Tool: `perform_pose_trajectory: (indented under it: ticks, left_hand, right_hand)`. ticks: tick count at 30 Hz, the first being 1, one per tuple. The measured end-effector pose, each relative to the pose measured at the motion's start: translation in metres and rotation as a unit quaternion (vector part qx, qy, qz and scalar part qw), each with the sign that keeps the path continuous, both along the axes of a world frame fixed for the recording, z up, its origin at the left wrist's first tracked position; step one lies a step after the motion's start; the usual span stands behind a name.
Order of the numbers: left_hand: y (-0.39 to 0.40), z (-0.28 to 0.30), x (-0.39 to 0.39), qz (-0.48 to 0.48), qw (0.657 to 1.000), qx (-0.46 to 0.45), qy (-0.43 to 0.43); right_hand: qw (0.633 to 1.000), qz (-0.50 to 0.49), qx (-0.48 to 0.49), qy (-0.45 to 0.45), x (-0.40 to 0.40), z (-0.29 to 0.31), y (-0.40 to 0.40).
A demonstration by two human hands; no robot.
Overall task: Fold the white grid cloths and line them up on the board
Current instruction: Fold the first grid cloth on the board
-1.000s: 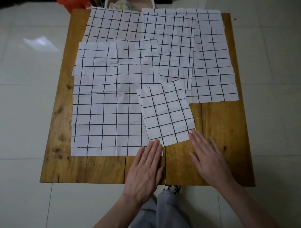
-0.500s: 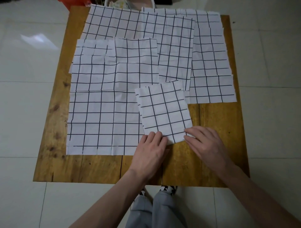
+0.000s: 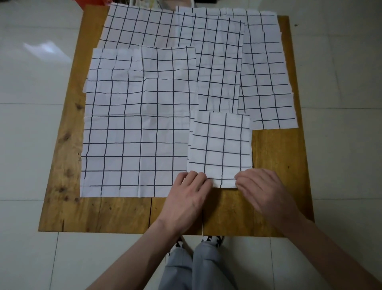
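Observation:
A small folded white grid cloth (image 3: pixel 221 145) lies square on the wooden board (image 3: pixel 277 165), right of centre. My left hand (image 3: pixel 187 198) grips its near left corner with curled fingers. My right hand (image 3: pixel 262 190) grips its near right corner the same way. A large unfolded grid cloth (image 3: pixel 132 132) covers the board's left half, partly under the folded one. Another large cloth (image 3: pixel 186 41) spreads across the back, and a third (image 3: pixel 266 78) lies at the back right.
Bare wood shows along the board's near edge (image 3: pixel 124 215) and at the near right. White floor tiles (image 3: pixel 31 124) surround the board. My grey trouser legs (image 3: pixel 196 267) and shoes are below the near edge. A red object (image 3: pixel 91 2) sits past the far left corner.
Both hands went from lying flat on the board to gripping the folded cloth's near corners. The folded cloth was turned from tilted to square with the board.

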State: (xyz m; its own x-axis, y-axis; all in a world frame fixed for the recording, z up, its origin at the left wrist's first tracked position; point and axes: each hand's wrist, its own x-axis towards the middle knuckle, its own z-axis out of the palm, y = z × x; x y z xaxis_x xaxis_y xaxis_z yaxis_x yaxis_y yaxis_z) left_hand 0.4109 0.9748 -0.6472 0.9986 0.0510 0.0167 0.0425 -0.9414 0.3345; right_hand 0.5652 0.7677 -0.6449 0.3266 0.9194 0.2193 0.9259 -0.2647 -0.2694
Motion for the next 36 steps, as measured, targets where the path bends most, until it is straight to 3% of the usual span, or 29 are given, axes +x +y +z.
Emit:
perform_pose_trajectory:
  ticks: [8, 16, 18, 23, 29, 36]
  left_hand:
    - [0.002, 0.012, -0.019, -0.014, 0.997, -0.072, -0.035]
    - [0.044, 0.004, -0.028, 0.021, 0.988, -0.148, 0.037]
    - [0.044, 0.004, -0.025, 0.046, 0.987, -0.15, 0.04]
    - [0.042, 0.006, -0.02, 0.075, 0.986, -0.15, 0.021]
    - [0.035, 0.006, -0.012, 0.173, 0.96, -0.216, 0.03]
    - [0.03, 0.005, 0.006, 0.227, 0.93, -0.289, 0.021]
  right_hand:
    - [0.997, -0.003, -0.001, 0.078, -0.015, -0.002, -0.019]
    - [0.974, -0.115, 0.031, 0.191, -0.036, 0.005, -0.027]
    - [0.949, -0.186, 0.036, 0.251, -0.043, 0.006, -0.026]
    - [0.842, -0.336, 0.02, 0.421, -0.044, 0.004, -0.017]
    - [0.856, -0.383, 0.015, 0.346, -0.036, -0.005, -0.004]
    - [0.844, -0.416, 0.064, 0.331, -0.031, -0.007, 0.01]
